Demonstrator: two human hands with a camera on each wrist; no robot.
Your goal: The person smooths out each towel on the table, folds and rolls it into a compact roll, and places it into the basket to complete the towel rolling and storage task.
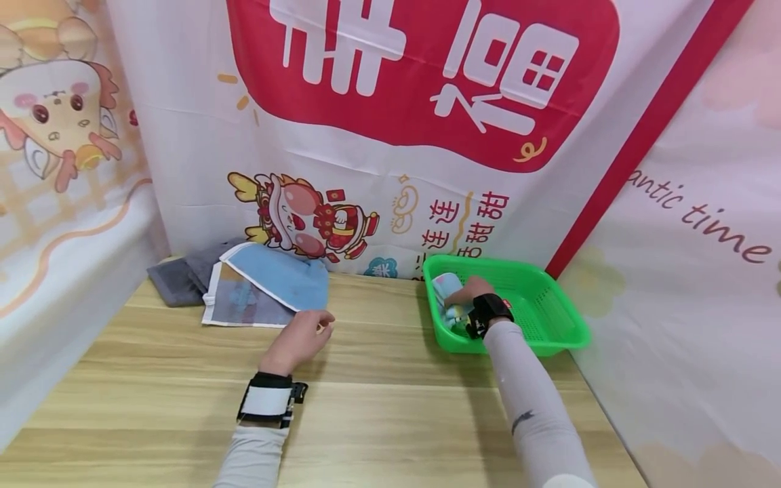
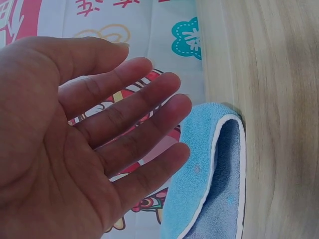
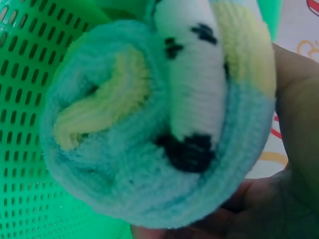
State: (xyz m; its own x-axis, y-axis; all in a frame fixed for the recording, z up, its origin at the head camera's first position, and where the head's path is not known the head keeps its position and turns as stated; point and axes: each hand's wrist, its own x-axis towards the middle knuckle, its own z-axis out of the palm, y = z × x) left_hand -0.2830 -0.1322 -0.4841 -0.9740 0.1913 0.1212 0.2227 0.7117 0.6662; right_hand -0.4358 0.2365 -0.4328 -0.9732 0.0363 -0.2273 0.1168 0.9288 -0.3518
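At the left side of the basket, my right hand (image 1: 470, 290) reaches in and grips a rolled-up towel (image 3: 114, 169), patterned in turquoise, yellow and white with black spots. The right wrist view shows the palm and fingers behind and below the roll, partly hidden by it. My left hand (image 2: 84, 129) is held palm up with its fingers loosely spread and nothing in it. It is near the front right corner of a blue towel (image 1: 283, 271) with white edging, folded over to show a greyish-blue side.
The green plastic basket (image 1: 537, 346) with perforated walls stands at the back right of the wooden table (image 1: 378, 407). Dark grey cloths (image 1: 173, 281) lie at the back left, beside the blue towel. Printed fabric sheets (image 1: 342, 156) hang behind and along both sides.
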